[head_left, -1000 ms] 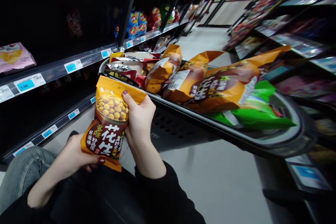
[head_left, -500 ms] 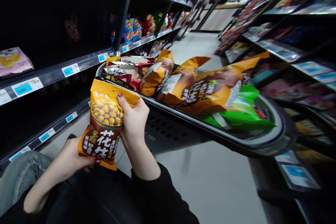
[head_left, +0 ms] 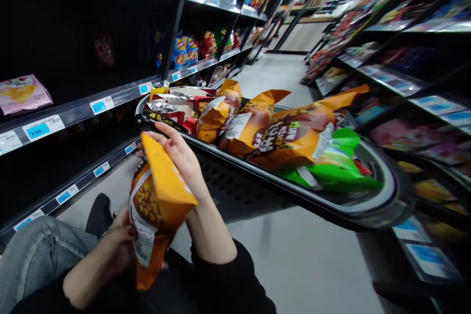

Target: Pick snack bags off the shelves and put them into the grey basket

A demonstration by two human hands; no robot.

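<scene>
An orange and brown bag of peanuts [head_left: 156, 206] is in front of me between both my hands. It is tilted, with a white label panel on its left side and its orange top flap folded toward me. My left hand [head_left: 119, 243] is closed around its lower left side. My right hand [head_left: 186, 162] lies along the upper right, thumb raised and some fingers passing behind the top; the bag partly hides its grip. Just beyond is a dark shopping basket [head_left: 235, 176] holding more orange peanut bags [head_left: 290, 140], a green bag [head_left: 342, 169] and silver-red packs [head_left: 171, 103].
Dark shelves [head_left: 81, 108] with price tags line the left, bearing a pink snack pack [head_left: 25, 94] and blue chip bags [head_left: 186, 49] farther along. More stocked shelves [head_left: 415, 59] run on the right. Pale floor [head_left: 294, 255] stretches down the aisle between them.
The peanut bag has been turned from its printed front to show its side label and top flap. My right hand has shifted from pinching its upper edge to lying behind and beside it.
</scene>
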